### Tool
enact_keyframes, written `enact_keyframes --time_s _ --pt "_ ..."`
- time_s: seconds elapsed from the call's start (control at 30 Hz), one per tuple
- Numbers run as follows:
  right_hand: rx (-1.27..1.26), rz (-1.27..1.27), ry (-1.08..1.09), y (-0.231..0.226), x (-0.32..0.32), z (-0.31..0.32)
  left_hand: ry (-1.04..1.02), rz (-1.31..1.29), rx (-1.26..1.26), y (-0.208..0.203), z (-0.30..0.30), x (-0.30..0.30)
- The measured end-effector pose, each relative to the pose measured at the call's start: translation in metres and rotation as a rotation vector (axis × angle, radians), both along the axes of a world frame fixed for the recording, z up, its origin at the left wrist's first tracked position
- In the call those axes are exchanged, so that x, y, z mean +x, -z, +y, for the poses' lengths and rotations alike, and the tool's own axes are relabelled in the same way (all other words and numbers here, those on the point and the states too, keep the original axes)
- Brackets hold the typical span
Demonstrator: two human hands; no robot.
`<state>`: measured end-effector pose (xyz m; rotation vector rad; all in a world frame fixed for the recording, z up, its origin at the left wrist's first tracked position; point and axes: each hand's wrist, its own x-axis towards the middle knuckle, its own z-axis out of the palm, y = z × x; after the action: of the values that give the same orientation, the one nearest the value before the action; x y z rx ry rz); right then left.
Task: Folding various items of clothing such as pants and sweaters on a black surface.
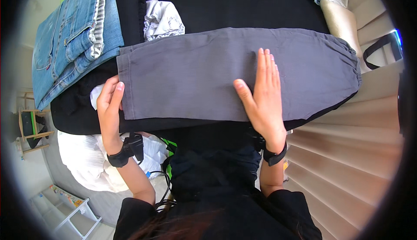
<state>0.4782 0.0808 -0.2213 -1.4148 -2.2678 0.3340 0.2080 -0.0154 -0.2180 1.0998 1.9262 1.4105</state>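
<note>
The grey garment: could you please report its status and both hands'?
Left hand at hemmed end of grey garment; right hand open, palm down on it. Garment spread on black surface. Folded jeans close beside the hemmed end.

Left hand (109, 110) curled, right hand (266, 103) flat.

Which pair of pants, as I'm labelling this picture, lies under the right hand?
The gray pants, one end gathered, laid flat beneath the right hand; the blue jeans lie folded at upper left, untouched.
</note>
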Motion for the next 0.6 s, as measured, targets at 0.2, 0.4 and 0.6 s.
enact_keyframes --time_s 0.2,0.4,0.6 --pt "-0.005 0.020 -0.129 0.001 -0.048 -0.013 -0.024 -0.035 -0.040 -0.008 0.003 0.005" --pt "0.047 -0.015 -0.052 0.003 -0.078 -0.023 -0.034 -0.165 0.009 -0.009 0.010 0.011" --pt "0.020 0.016 -0.082 0.003 -0.104 -0.034 -0.114 -0.169 0.048 -0.001 0.013 0.008"
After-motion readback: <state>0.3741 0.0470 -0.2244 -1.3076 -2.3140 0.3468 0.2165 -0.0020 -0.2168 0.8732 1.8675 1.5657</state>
